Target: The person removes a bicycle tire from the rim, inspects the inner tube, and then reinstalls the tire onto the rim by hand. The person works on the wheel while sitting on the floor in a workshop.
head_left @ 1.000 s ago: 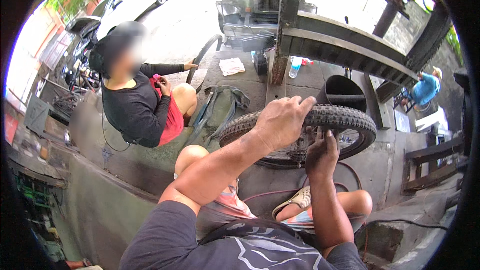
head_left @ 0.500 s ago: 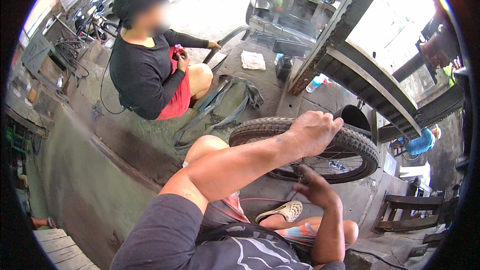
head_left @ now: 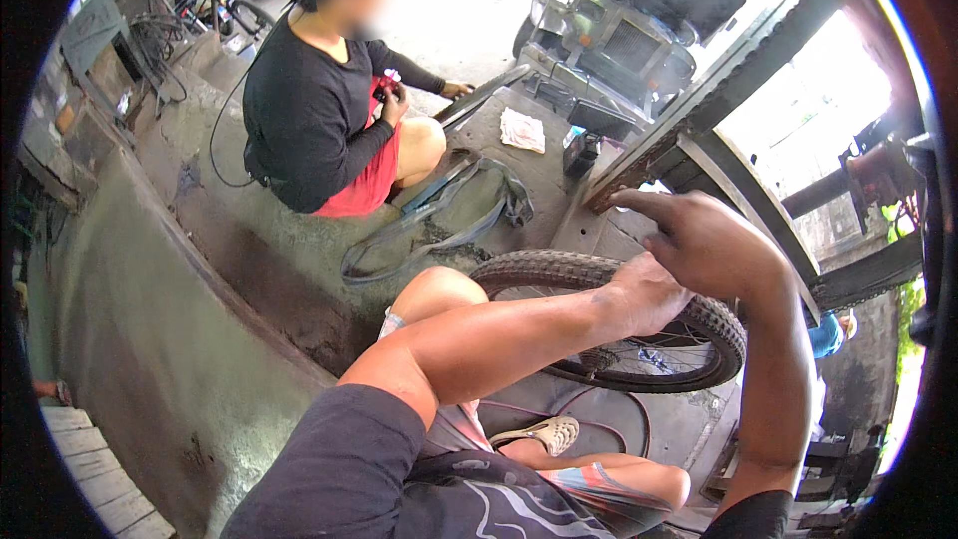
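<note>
A bicycle wheel with a black knobby tyre [head_left: 718,324] lies tilted over my knees. My left hand [head_left: 639,299] reaches across my bare knee [head_left: 434,294] and presses down on the top of the tyre, its fingers mostly hidden. My right hand [head_left: 704,240] hovers just above the left, fingers stretched out toward the left, holding nothing that I can see. My right forearm rises from the lower right, in front of the wheel's spokes [head_left: 664,354].
A person in a black top and red shorts [head_left: 319,125] sits on the concrete floor at upper left, holding a small red thing. A limp inner tube [head_left: 429,225], a white rag [head_left: 522,130], a grey machine [head_left: 624,35], a steel frame [head_left: 728,100] and a concrete ledge [head_left: 130,339] surround me.
My right hand has come up from under the wheel's near side to above my left hand. The view has swung right and tilted; the left hand stays on the tyre.
</note>
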Tool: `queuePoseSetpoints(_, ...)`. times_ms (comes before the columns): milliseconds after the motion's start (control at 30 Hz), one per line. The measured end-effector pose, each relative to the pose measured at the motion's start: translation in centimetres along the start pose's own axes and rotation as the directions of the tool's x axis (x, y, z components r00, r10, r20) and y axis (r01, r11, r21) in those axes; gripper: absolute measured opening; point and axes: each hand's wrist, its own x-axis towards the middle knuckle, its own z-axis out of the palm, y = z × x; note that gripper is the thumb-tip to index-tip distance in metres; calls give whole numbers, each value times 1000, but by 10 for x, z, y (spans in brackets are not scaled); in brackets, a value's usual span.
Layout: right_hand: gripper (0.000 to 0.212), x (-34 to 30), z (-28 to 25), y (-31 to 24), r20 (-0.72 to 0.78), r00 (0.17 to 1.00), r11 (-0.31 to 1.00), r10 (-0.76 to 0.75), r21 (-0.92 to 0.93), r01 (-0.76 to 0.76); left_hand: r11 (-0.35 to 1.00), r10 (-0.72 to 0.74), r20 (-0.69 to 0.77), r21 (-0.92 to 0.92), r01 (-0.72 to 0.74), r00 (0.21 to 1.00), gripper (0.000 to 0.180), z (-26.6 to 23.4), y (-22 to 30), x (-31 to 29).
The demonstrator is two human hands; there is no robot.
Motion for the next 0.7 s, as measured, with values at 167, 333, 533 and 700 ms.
queuePoseSetpoints(167, 68, 74, 48, 9, 324, 934, 955, 150, -293, -52, 999, 12, 242, -40, -2, 970, 33, 13, 27, 8)
queuePoseSetpoints(333, 79, 117, 73, -16, 444, 889, 939, 110, -341, 54, 797, -138, 226, -553, 244, 964, 43, 8, 20, -2)
queuePoseSetpoints(533, 82, 140, 74, -31, 521, 830, 890, 201, -450, 66, 959, -121, 255, -218, 179, 959, 38, -27, 22, -9)
queuePoseSetpoints(700, 71, 143, 77, -27, 494, 847, 889, 199, -455, 56, 773, -154, 247, -573, 273, 957, 39, -11, 14, -9)
